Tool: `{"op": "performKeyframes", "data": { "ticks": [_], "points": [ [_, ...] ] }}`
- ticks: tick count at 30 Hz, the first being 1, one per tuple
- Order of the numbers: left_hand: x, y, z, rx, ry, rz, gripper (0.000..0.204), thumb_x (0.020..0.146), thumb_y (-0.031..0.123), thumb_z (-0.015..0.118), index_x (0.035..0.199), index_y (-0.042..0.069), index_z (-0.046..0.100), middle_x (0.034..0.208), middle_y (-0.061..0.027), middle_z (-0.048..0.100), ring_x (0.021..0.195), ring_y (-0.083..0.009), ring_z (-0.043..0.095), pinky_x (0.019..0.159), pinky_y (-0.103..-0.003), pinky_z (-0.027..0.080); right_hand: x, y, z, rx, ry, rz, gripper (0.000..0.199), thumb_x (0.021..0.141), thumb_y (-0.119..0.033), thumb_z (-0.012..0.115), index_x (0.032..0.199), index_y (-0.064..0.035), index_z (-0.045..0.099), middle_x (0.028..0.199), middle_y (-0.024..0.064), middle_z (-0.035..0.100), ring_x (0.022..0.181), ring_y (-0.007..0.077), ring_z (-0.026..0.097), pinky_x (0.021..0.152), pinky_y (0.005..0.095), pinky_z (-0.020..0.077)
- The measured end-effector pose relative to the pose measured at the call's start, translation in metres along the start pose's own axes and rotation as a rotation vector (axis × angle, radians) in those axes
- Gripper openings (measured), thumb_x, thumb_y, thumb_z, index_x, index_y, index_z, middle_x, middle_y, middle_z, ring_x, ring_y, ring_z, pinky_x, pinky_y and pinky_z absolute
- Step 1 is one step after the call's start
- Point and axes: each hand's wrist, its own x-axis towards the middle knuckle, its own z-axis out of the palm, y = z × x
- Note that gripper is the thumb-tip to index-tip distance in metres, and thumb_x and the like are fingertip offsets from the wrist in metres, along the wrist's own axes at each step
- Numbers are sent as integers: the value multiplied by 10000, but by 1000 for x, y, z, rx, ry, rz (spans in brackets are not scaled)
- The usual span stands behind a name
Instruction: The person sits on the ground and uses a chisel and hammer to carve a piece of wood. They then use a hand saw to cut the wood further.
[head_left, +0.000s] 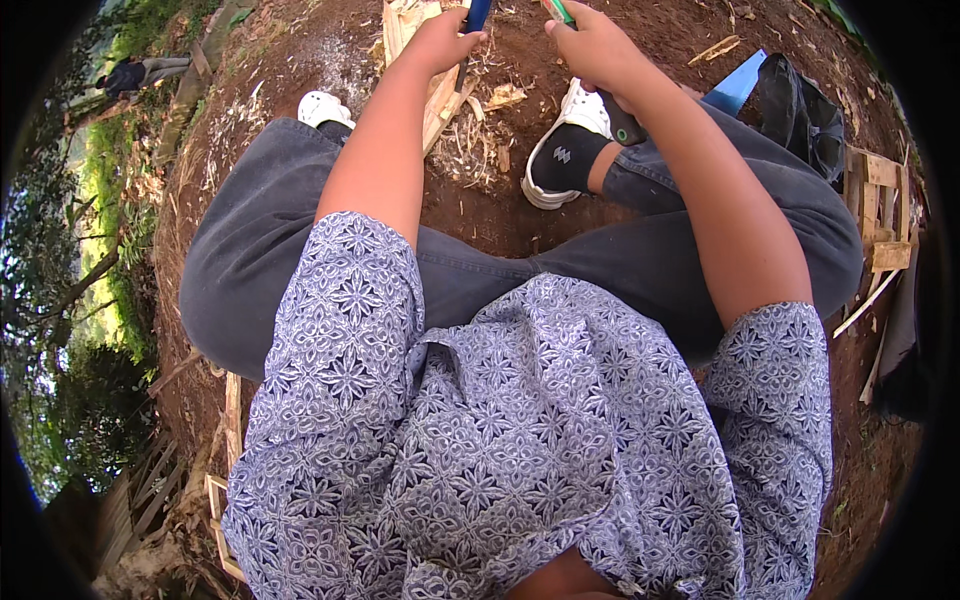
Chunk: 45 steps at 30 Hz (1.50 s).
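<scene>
Near the top edge, my left hand (440,45) is closed around the blue handle of a chisel-like tool (478,14). Its narrow dark shaft points down at a pale, split piece of wood (437,112) on the ground between my feet. My right hand (598,52) grips a green-and-white handle (560,12); the picture's edge cuts off its far end, so its kind is hidden. Under my right wrist is a dark object with a green mark (624,122), partly covered. Wood chips (480,150) lie around the wood.
My white shoes (590,110) stand either side of the wood. To the right lie a flat blue blade-like piece (736,84), a black plastic bag (800,115) and a wooden crate-like frame (884,205). Another person (125,77) is far off at upper left, near trees.
</scene>
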Motion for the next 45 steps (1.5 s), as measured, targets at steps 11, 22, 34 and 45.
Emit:
{"op": "performKeyframes", "data": {
  "ticks": [11, 22, 34, 45],
  "points": [
    [8, 3, 8, 103, 109, 1, 376, 980, 268, 709, 1247, 17, 628, 999, -121, 759, 862, -197, 742, 813, -377, 587, 10, 9, 5, 103, 56, -155, 357, 976, -175, 529, 1289, -32, 623, 1115, 218, 706, 1067, 326, 667, 959, 426, 502],
    [-39, 22, -21, -189, 18, 35, 340, 908, 230, 763, 1167, 45, 644, 1017, -78, 745, 927, -191, 741, 875, -379, 576, -9, -30, -20, 455, -59, -63, 200, 1010, -167, 515, 1162, -70, 602, 728, 19, 539, 526, 115, 467, 454, 307, 384],
    [-91, 9, -28, -408, 198, 62, 214, 868, 107, 757, 1041, 28, 659, 993, -104, 742, 1008, -230, 747, 875, -367, 601, -19, -32, -8, 653, -205, -110, 117, 1015, -85, 504, 1110, -65, 569, 676, 11, 512, 491, 108, 447, 423, 295, 355],
    [-85, 36, -32, -405, 252, 64, 272, 865, 242, 851, 1032, 54, 746, 952, -52, 757, 916, -159, 731, 853, -331, 589, -26, -37, -10, 655, -262, -106, 114, 1006, -53, 493, 1102, -59, 555, 666, -6, 485, 495, 97, 451, 412, 276, 355]
  ]
}}
